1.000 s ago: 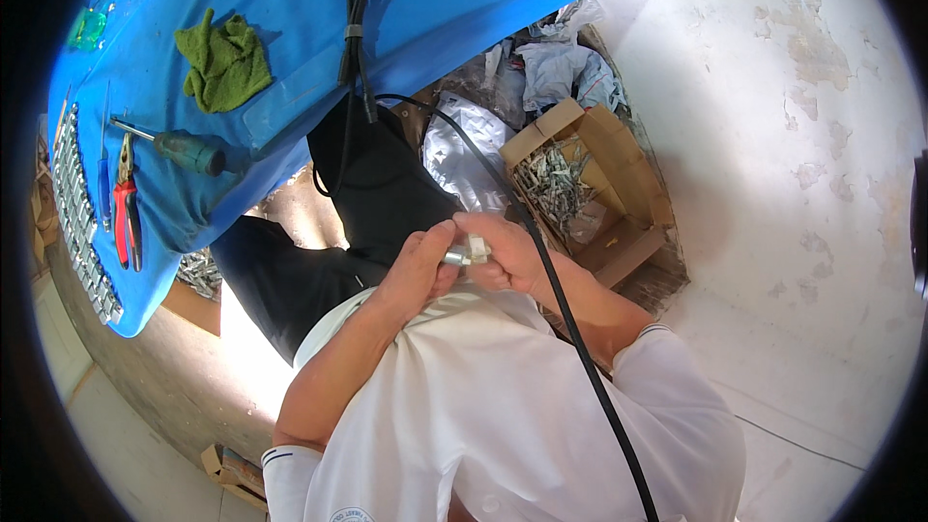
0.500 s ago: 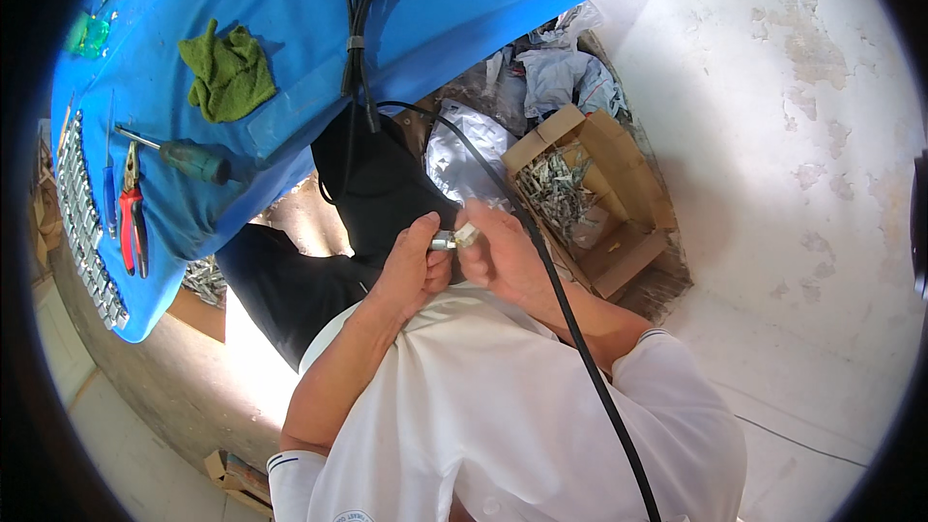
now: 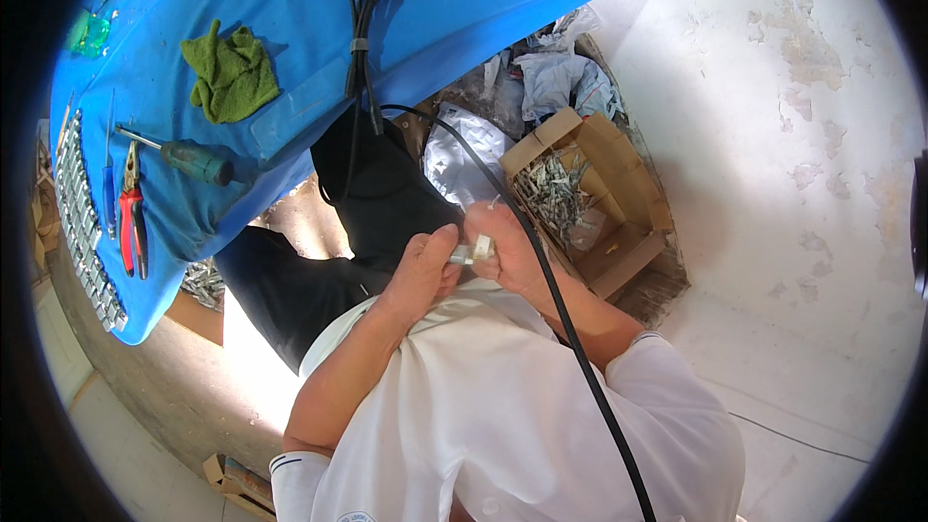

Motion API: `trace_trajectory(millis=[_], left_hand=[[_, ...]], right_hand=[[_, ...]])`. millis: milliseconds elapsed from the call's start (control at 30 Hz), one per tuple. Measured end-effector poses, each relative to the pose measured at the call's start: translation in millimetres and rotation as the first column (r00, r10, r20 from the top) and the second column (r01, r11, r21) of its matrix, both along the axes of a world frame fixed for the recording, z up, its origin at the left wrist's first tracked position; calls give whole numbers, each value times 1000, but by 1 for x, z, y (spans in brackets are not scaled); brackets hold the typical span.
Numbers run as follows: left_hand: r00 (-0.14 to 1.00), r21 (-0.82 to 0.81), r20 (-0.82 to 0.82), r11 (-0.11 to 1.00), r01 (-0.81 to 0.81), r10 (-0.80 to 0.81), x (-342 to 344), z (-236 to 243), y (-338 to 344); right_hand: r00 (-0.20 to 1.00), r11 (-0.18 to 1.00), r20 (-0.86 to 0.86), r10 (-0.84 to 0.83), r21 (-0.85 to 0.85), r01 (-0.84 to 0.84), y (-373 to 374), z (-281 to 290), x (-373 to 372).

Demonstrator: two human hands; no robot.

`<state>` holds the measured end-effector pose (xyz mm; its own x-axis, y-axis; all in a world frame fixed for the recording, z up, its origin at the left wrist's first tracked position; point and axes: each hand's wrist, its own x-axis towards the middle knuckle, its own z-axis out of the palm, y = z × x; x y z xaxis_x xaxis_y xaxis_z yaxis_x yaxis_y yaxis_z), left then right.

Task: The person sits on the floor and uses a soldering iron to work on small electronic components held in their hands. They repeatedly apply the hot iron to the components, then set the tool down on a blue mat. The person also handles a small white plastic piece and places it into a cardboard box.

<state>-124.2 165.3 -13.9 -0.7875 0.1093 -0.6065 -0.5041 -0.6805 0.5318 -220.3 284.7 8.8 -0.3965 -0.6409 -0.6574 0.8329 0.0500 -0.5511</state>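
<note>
Since the earlier frame our left hand [image 3: 422, 274] and right hand [image 3: 509, 249] have barely shifted, fingers pinching a small white part [image 3: 472, 252] above our lap; its shape is hard to make out.

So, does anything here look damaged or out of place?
Yes. The white plaster wall is flaking in patches, and the brown cardboard box on the floor sits torn open beside crumpled plastic bags and rags. Tools on the blue table lie orderly.
</note>
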Motion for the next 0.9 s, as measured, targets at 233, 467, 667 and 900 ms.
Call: trace_trajectory(millis=[233,467,667,900], left_hand=[[992,-208,-87,975,74,-94,-2,12,4],[998,-103,-56,994,21,-27,-4,1,2],[996,-71,-76,997,43,-48,-2,-6,3],[993,-57,-47,993,103,-105,-1,4,3]], right_hand=[[860,964,-458,225,-23,-265,11,-11,-14],[971,969,-104,-214,103,225,3,1,12],[740,998,-673,-8,35,43,10,-10,5],[949,992,-300,100,-43,-118,23,-30,-5]])
